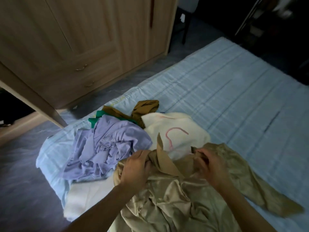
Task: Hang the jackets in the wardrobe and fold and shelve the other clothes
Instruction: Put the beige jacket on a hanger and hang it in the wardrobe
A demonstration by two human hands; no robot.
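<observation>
A shiny beige satin garment lies crumpled at the near edge of the bed. My left hand grips a bunched fold of it near its collar. My right hand pinches another fold of the same garment a little to the right. Behind them lies a pile: a lilac garment, a cream top with a pink mark, a mustard-brown garment and a bit of green cloth. The wooden wardrobe stands at the upper left with its visible doors closed.
The light blue quilted bedcover stretches to the right and far side. Grey floor lies to the left between bed and wardrobe. A slanted wooden panel crosses the left. Dark furniture legs stand at the back.
</observation>
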